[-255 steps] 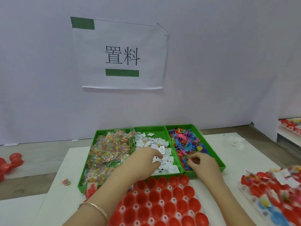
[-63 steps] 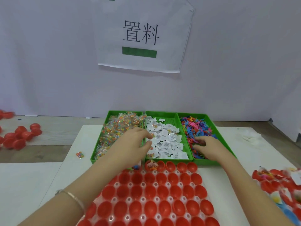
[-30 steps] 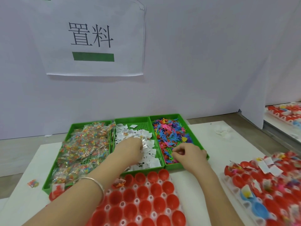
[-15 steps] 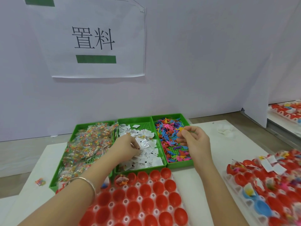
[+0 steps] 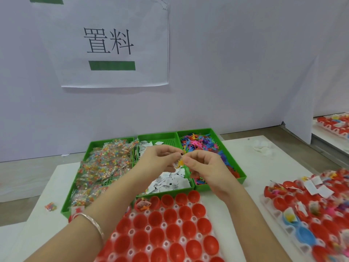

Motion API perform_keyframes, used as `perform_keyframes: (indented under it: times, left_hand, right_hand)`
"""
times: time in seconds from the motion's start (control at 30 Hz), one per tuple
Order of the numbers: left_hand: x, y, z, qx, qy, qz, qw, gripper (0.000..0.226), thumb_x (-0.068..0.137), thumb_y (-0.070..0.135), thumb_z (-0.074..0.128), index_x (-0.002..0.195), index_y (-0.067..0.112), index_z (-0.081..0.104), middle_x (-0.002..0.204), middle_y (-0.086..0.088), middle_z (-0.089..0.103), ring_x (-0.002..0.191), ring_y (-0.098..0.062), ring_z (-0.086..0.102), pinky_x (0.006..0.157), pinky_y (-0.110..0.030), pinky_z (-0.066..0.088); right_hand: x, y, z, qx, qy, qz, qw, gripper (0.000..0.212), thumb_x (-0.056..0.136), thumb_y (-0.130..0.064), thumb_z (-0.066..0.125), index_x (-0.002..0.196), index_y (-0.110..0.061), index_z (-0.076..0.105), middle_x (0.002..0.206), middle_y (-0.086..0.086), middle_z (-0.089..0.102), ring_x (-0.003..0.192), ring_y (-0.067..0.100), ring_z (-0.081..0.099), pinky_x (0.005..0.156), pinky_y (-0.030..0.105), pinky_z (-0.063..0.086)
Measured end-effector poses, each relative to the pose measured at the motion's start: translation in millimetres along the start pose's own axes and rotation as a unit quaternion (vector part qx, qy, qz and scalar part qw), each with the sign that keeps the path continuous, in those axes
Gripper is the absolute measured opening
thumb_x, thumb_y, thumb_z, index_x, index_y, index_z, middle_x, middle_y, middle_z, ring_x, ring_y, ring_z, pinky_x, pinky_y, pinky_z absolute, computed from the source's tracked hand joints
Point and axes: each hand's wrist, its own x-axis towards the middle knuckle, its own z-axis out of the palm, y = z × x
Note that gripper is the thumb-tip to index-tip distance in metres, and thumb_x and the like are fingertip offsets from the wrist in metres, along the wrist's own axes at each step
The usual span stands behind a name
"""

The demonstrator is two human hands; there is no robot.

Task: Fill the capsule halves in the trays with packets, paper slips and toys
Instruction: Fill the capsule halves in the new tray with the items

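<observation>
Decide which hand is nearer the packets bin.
Left. The left hand is above the slips bin next to the packets bin; the right hand is farther, at the toy bin.

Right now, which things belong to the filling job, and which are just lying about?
Job: left grip, right grip, pinching a paper slip and yellow toy between them; packet bin, slip bin, toy bin; red capsule tray.
Lying about: stray packet, white wads, wall sign.

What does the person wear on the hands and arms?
Both forearms are bare: no sleeves, no gloves on the left hand or the right hand. A thin, pale metal bangle circles the left wrist; the right wrist is bare.
</observation>
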Motion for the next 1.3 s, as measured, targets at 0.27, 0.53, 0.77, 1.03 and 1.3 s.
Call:
perform_keyframes:
  times: [0.27,0.53,0.77,1.03,1.3]
  left_hand:
    - [-8,7,2,-0.133,-0.054,-0.009,0.99,0.02,0.084,0.013,0.067,0.102,0.007,0.072,0.076,-0.001,0.073,0.072,-0.014,0.068,0.065,-0.021,0.055]
    - [-13,3,0,-0.087,0.015,0.014,0.996,0.022,0.084,0.002,0.07,0.106,0.004,0.069,0.082,-0.007,0.072,0.07,-0.013,0.07,0.063,-0.019,0.055]
    - [-15,-15,-56,0.185,0.154,0.024,0.97,0.016,0.088,0.016,0.067,0.096,0.031,0.068,0.099,0.013,0.068,0.075,0.002,0.064,0.061,-0.02,0.052]
    - [0,-45,-144,0.397,0.225,-0.089,0.885,0.041,0.082,0.025,0.075,0.12,0.016,0.063,0.116,-0.007,0.063,0.088,-0.02,0.062,0.07,-0.032,0.051]
    - [-1,-44,-131,0.56,0.138,-0.092,0.812,0.009,0.092,0.024,0.062,0.098,0.019,0.067,0.103,-0.004,0.07,0.087,-0.02,0.061,0.08,-0.034,0.052]
  right_hand:
    - [-2,-5,2,0.079,0.055,-0.001,0.995,0.026,0.064,-0.028,0.08,0.084,-0.012,0.074,0.067,0.005,0.07,0.058,0.015,0.065,0.055,0.024,0.054]
    - [-3,-2,7,0.034,0.012,0.009,0.999,0.037,0.065,-0.03,0.08,0.096,-0.011,0.074,0.081,0.011,0.074,0.07,0.021,0.07,0.058,0.028,0.057]
    - [-2,-9,0,0.076,0.055,-0.036,0.995,0.022,0.068,-0.017,0.076,0.087,-0.007,0.074,0.089,0.004,0.076,0.077,0.013,0.071,0.058,0.02,0.055]
    - [-3,-9,1,0.046,0.035,-0.047,0.997,0.036,0.06,-0.019,0.08,0.095,-0.011,0.071,0.082,0.013,0.075,0.073,0.022,0.073,0.061,0.024,0.056]
    - [-1,-7,2,0.019,0.058,-0.046,0.997,0.044,0.058,-0.03,0.081,0.096,-0.013,0.069,0.078,0.011,0.075,0.071,0.021,0.073,0.06,0.024,0.056]
